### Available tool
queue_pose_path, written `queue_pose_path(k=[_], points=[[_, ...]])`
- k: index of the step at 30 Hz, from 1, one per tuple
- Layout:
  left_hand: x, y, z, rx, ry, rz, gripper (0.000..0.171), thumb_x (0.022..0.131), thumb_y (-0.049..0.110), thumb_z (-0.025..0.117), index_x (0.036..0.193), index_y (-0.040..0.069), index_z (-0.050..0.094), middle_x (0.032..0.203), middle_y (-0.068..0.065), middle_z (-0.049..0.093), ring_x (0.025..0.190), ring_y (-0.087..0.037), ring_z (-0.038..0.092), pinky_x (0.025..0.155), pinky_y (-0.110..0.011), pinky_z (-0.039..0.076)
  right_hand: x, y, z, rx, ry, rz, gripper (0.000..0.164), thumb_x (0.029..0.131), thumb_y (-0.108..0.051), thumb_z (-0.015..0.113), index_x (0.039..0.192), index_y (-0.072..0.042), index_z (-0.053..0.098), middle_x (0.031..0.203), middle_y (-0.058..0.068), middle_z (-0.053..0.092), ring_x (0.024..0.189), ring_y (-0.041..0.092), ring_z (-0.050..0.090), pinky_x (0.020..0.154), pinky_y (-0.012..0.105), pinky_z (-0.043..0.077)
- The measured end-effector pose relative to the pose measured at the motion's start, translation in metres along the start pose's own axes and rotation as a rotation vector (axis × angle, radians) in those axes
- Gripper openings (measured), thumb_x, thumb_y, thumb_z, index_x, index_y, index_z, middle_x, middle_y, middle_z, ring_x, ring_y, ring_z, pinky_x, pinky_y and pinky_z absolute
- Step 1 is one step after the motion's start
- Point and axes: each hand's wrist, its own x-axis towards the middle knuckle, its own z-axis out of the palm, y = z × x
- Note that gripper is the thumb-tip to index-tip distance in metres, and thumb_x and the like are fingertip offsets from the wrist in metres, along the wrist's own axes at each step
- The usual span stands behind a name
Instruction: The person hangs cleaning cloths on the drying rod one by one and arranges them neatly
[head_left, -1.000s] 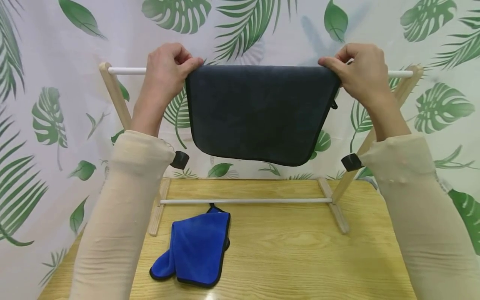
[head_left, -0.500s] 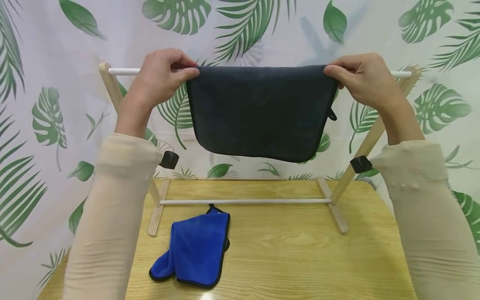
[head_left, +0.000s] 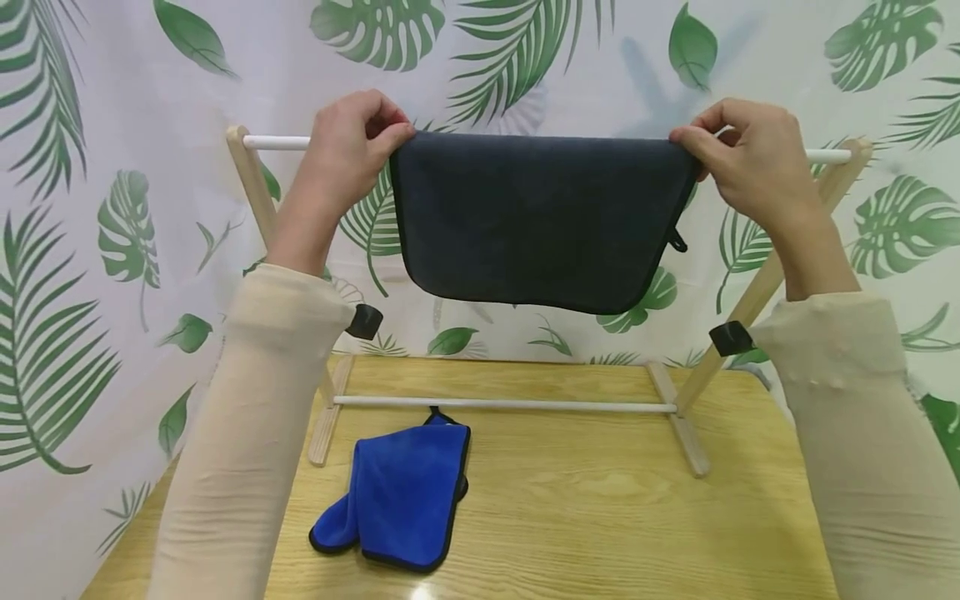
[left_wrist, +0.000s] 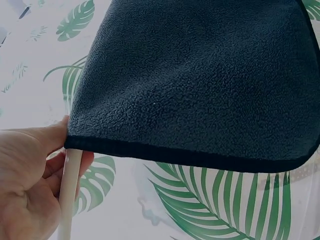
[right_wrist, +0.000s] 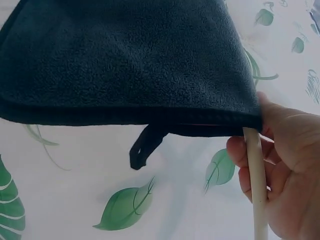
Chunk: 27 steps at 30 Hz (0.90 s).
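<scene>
A dark grey towel (head_left: 543, 221) with black edging hangs folded over the white top bar (head_left: 277, 143) of a wooden rack. My left hand (head_left: 348, 154) pinches its upper left corner at the bar, thumb in front. At the other end, my right hand (head_left: 753, 158) pinches the upper right corner the same way. Both wrist views show the bar passing between thumb and fingers beside the towel's edge. A small black loop (right_wrist: 145, 147) sticks out from the towel's right side. The middle of the bar is hidden under the cloth.
On the wooden table (head_left: 600, 517) a blue towel (head_left: 408, 496) with black edging lies crumpled at the front left. The rack's lower white bar (head_left: 510, 405) runs behind it, between wooden feet (head_left: 686, 442). A leaf-patterned curtain (head_left: 150, 92) stands behind.
The front flap of the dark grey towel hangs slightly higher than a second ago. Both hands shifted outward, then the left came back in toward the towel's corner. The head view has shifted a little.
</scene>
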Motion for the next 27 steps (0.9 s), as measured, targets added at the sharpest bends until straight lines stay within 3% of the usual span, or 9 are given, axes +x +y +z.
queue_pose_path(k=[4, 9, 13, 16, 20, 23, 27], points=[[0.000, -0.001, 0.001, 0.015, 0.001, 0.015, 0.029, 0.106, 0.028, 0.061, 0.118, 0.002, 0.068, 0.111, -0.010, 0.061, 0.096, -0.020, 0.050, 0.081, -0.026, 0.041, -0.005, 0.004, -0.003, 0.020, -0.011, -0.055, 0.032, 0.100, -0.026, 0.071, 0.111, 0.004, 0.071, 0.084, -0.023, 0.058, 0.073, 0.001, 0.053, 0.066, 0.016, 0.039], [-0.001, -0.005, -0.002, 0.011, -0.040, 0.082, 0.031, 0.103, 0.028, 0.067, 0.119, 0.001, 0.070, 0.115, -0.011, 0.062, 0.099, -0.022, 0.054, 0.086, -0.028, 0.043, -0.008, 0.008, -0.006, 0.026, -0.027, -0.156, 0.024, 0.100, -0.015, 0.070, 0.114, 0.005, 0.074, 0.091, -0.025, 0.058, 0.082, -0.005, 0.055, 0.077, 0.012, 0.040], [-0.003, -0.009, -0.006, 0.009, -0.065, 0.103, 0.035, 0.100, 0.025, 0.071, 0.127, 0.004, 0.070, 0.123, -0.010, 0.065, 0.107, -0.021, 0.058, 0.096, -0.029, 0.046, -0.006, 0.007, -0.001, -0.015, -0.013, -0.208, 0.024, 0.105, -0.015, 0.062, 0.113, 0.004, 0.075, 0.083, -0.010, 0.061, 0.073, 0.003, 0.050, 0.069, 0.016, 0.038], [-0.004, -0.010, -0.006, -0.015, -0.057, 0.102, 0.033, 0.100, 0.023, 0.071, 0.129, 0.005, 0.070, 0.125, -0.009, 0.067, 0.110, -0.020, 0.062, 0.101, -0.030, 0.048, -0.005, 0.005, 0.002, -0.019, -0.028, -0.158, 0.029, 0.108, -0.022, 0.057, 0.121, 0.001, 0.069, 0.085, 0.000, 0.062, 0.072, 0.008, 0.049, 0.063, 0.018, 0.037], [-0.003, -0.010, -0.003, -0.036, -0.029, 0.124, 0.028, 0.102, 0.021, 0.068, 0.123, 0.004, 0.071, 0.118, -0.010, 0.070, 0.102, -0.018, 0.064, 0.096, -0.025, 0.049, -0.007, 0.004, 0.001, 0.024, -0.046, -0.092, 0.031, 0.107, -0.026, 0.058, 0.124, -0.001, 0.062, 0.092, -0.010, 0.062, 0.078, 0.004, 0.055, 0.066, 0.018, 0.040], [-0.003, -0.009, -0.001, -0.021, 0.008, 0.143, 0.025, 0.103, 0.021, 0.065, 0.119, 0.003, 0.073, 0.113, -0.010, 0.071, 0.096, -0.017, 0.061, 0.087, -0.022, 0.046, -0.009, 0.005, -0.001, 0.038, -0.043, -0.116, 0.029, 0.105, -0.023, 0.062, 0.119, 0.003, 0.066, 0.094, -0.016, 0.060, 0.081, -0.001, 0.058, 0.072, 0.016, 0.041], [-0.004, -0.008, 0.001, 0.001, 0.032, 0.122, 0.026, 0.105, 0.022, 0.062, 0.118, 0.003, 0.073, 0.113, -0.011, 0.069, 0.097, -0.019, 0.058, 0.086, -0.026, 0.045, -0.007, 0.005, -0.001, 0.027, -0.047, -0.139, 0.027, 0.105, -0.019, 0.062, 0.117, 0.004, 0.069, 0.089, -0.011, 0.060, 0.077, 0.003, 0.055, 0.070, 0.015, 0.040]])
